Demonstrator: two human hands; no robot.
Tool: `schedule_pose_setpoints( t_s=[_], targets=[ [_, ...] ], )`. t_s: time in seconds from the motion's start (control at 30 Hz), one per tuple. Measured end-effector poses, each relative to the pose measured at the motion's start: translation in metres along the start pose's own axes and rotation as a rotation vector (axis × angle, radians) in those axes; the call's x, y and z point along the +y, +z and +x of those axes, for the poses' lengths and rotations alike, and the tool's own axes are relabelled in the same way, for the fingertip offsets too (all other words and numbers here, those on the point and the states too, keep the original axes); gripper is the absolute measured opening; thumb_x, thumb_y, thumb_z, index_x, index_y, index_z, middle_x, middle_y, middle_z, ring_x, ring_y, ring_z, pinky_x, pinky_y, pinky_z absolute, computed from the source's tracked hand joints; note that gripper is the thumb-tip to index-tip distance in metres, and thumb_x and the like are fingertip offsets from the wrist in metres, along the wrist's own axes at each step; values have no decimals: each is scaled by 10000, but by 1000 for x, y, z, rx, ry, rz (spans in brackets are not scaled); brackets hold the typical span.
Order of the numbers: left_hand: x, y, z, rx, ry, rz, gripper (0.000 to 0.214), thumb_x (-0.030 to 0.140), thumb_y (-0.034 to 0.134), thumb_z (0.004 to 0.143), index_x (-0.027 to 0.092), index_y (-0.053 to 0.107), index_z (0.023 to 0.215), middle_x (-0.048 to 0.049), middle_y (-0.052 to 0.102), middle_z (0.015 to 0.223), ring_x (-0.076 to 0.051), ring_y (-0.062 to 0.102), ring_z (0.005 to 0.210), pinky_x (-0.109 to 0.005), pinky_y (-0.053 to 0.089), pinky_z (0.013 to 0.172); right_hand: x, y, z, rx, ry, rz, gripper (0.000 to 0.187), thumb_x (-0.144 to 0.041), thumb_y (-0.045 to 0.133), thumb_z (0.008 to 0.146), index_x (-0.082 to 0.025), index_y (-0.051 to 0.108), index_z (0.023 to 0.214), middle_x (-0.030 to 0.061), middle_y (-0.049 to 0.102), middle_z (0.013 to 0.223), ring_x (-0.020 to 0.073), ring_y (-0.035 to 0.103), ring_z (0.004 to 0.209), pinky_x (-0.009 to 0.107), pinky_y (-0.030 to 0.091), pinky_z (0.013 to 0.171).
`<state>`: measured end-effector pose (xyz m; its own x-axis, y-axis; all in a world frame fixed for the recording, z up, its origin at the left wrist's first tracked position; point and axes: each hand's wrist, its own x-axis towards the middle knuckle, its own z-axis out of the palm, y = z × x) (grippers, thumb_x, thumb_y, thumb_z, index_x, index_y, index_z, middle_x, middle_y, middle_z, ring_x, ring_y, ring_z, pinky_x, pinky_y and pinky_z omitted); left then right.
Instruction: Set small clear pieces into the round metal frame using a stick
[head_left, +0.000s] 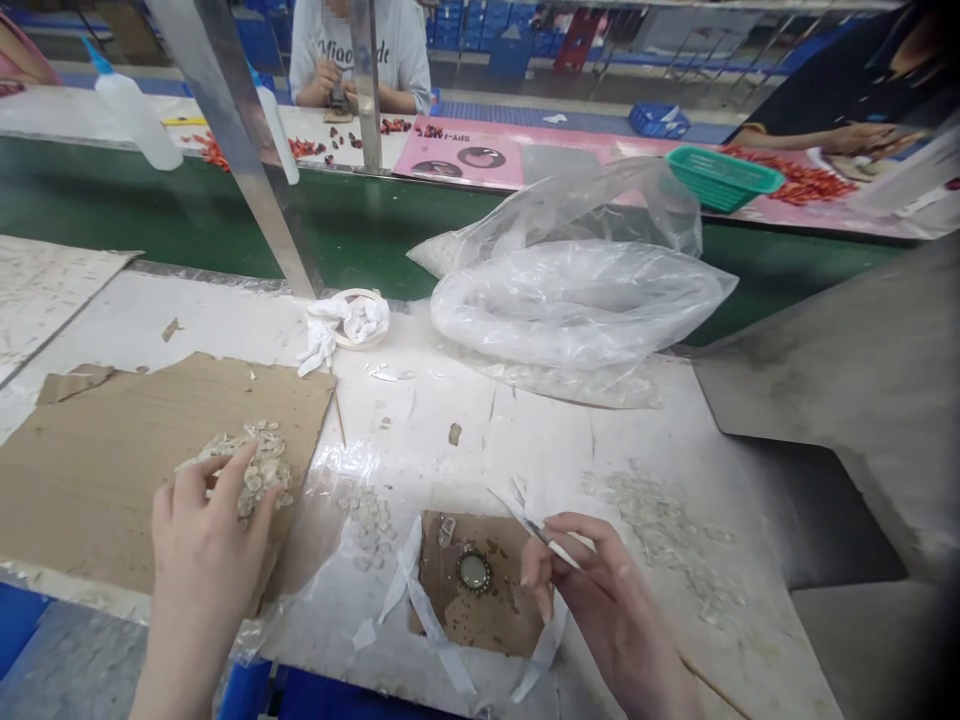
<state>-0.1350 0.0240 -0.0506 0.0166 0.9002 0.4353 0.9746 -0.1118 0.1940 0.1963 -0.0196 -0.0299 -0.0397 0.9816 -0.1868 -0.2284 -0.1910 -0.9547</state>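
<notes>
My left hand (pixel 206 540) rests on a heap of small pale translucent pieces (pixel 255 465) lying on a sheet of cardboard (pixel 97 470), its fingers curled and picking among them. My right hand (pixel 600 590) pinches a thin white stick-like tool (pixel 551 540), its tip pointing up and left. Just left of that hand a round green stone in a dark beaded setting (pixel 474 572) sits on a small taped-down cardboard square (pixel 480 610).
More clear pieces lie scattered at right (pixel 667 530) and centre (pixel 371 520). A crumpled clear plastic bag (pixel 577 290) and a tape roll with white cloth (pixel 356 318) lie beyond. A green conveyor belt (pixel 225 215), glue bottles (pixel 135 110), a teal basket (pixel 720 178) and other people sit farther back.
</notes>
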Motion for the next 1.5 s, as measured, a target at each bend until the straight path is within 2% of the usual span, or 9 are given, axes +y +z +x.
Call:
schedule_pose_setpoints(
  t_s=[0.17, 0.27, 0.37, 0.53, 0.67, 0.97, 1.07, 1.2, 1.5],
  targets=[
    [26, 9, -12, -246, 91, -274, 202, 185, 501, 964, 187, 667, 1077, -131, 703, 1060, -317, 670, 980, -449, 549, 828, 12, -4, -2, 41, 19, -333, 149, -422, 617, 968, -321, 710, 1028, 16, 686, 928, 172, 651, 807, 225, 540, 711],
    [40, 18, -15, -342, 65, -352, 189, 144, 474, 949, 209, 652, 958, -68, 732, 951, -247, 710, 884, -347, 581, 742, 17, -5, -4, 59, -72, -495, 107, -336, 634, 953, -288, 726, 929, 9, 684, 832, 164, 656, 726, 206, 536, 640],
    [41, 23, -15, -352, -9, -394, 179, 180, 477, 942, 214, 629, 852, -43, 712, 814, -230, 709, 754, -324, 578, 648, 20, -6, -10, 15, -122, -652, 168, -265, 585, 964, -240, 722, 869, 16, 684, 728, 174, 655, 640, 233, 537, 590],
    [41, 11, -15, -294, -97, -458, 203, 266, 530, 967, 201, 712, 1031, -76, 728, 965, -225, 727, 837, -323, 594, 707, 26, -5, -19, -43, -215, -820, 126, -193, 557, 969, -227, 649, 890, 35, 699, 744, 191, 682, 638, 251, 535, 554],
    [56, 1, -15, -324, -202, -757, 153, 240, 637, 918, 247, 790, 930, -41, 721, 930, -190, 729, 860, -243, 608, 710, 29, -3, -17, -71, -264, -864, 167, -148, 523, 973, -239, 601, 857, 19, 659, 711, 181, 642, 593, 259, 500, 532],
    [100, -14, -19, -390, -434, -1154, 290, 134, 700, 842, 378, 837, 917, 36, 810, 991, -143, 748, 937, -182, 596, 827, 29, -2, -13, -175, -291, -802, 170, -122, 492, 981, -242, 572, 890, 49, 668, 814, 203, 670, 723, 285, 519, 622],
    [107, -17, -19, -486, -395, -1254, 341, 88, 714, 826, 382, 825, 958, 51, 834, 927, -132, 772, 853, -161, 610, 760, 29, -2, -11, -220, -282, -767, 169, -132, 499, 978, -242, 581, 879, 46, 677, 822, 203, 677, 743, 282, 529, 643],
    [119, -16, -20, -491, -545, -1394, 271, 67, 750, 787, 311, 815, 885, 37, 821, 816, -126, 758, 731, -150, 600, 671, 19, -4, -14, -143, -224, -678, 173, -169, 511, 1005, -241, 590, 868, 24, 638, 779, 179, 632, 693, 254, 499, 611],
    [134, -14, -36, -310, -179, -1284, 75, 301, 732, 909, 266, 773, 961, -8, 750, 820, -128, 683, 686, -184, 552, 627, -12, 34, -36, 125, -136, 58, 188, -356, 591, 1002, -282, 666, 847, -3, 601, 649, 161, 486, 590, 266, 390, 547]
  ],
)
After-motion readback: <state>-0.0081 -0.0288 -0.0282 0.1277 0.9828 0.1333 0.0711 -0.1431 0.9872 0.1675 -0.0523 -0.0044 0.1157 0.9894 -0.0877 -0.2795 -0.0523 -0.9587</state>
